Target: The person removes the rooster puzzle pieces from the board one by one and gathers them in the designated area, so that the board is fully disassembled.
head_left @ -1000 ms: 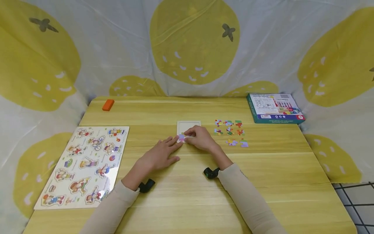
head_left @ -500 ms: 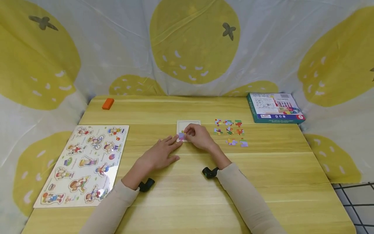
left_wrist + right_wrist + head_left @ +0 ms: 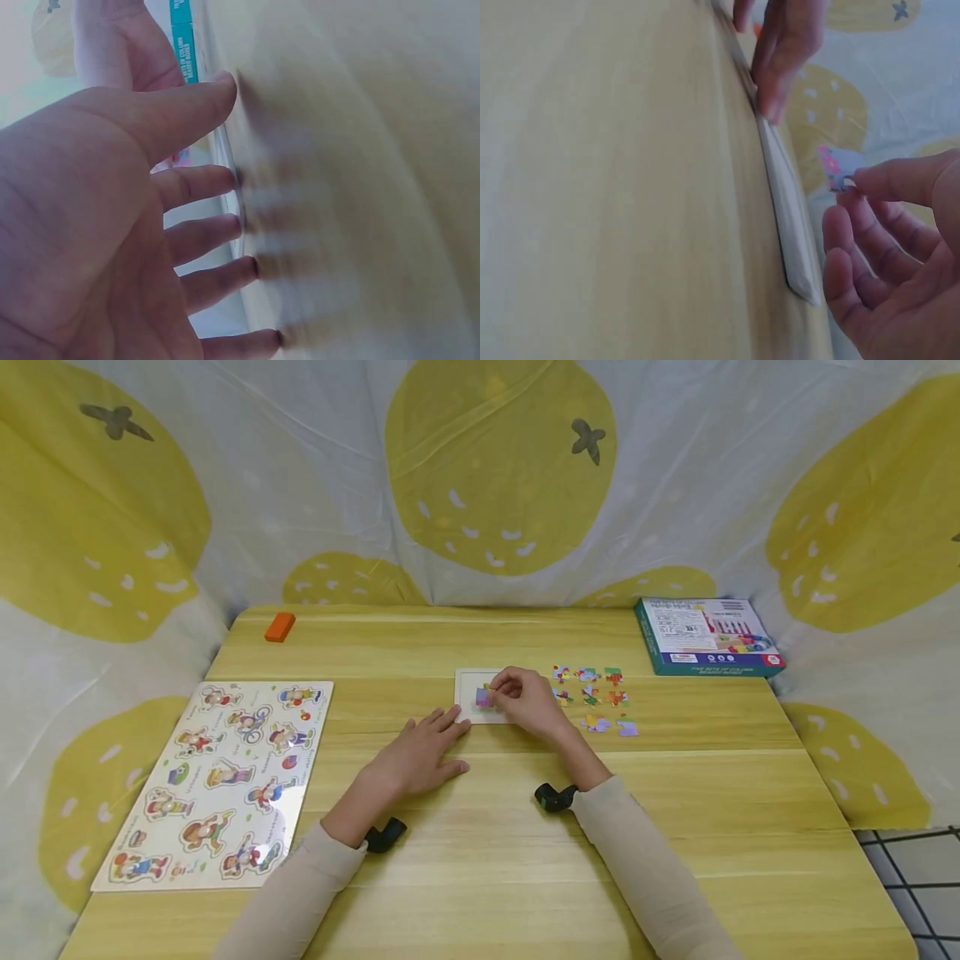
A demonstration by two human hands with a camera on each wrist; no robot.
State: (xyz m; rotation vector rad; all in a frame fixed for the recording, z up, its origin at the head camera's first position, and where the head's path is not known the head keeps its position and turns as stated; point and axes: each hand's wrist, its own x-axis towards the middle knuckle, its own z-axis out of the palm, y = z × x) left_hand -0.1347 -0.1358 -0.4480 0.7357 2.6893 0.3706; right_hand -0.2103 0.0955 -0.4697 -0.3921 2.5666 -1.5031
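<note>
My right hand (image 3: 531,702) pinches a small lilac jigsaw piece (image 3: 482,697) between thumb and finger. The right wrist view shows pink flowers printed on this jigsaw piece (image 3: 832,165), held up above the tray. Below it lies a shallow, pale square puzzle tray (image 3: 458,683), partly covered by the right hand. My left hand (image 3: 422,755) lies palm down with fingers extended, fingertips right at the tray's near left corner. In the left wrist view the left hand's spread fingers (image 3: 214,232) reach down to the tabletop.
Several loose jigsaw pieces (image 3: 590,697) lie in rows right of the tray. A large picture puzzle board (image 3: 187,817) covers the table's left side. An orange block (image 3: 280,627) sits at the back left, a flat game box (image 3: 708,639) at the back right. Patterned cloth (image 3: 495,468) hangs behind.
The right hand has lifted the jigsaw piece away from the tray's near left corner and shifted it slightly right. The left hand has stayed nearly in place.
</note>
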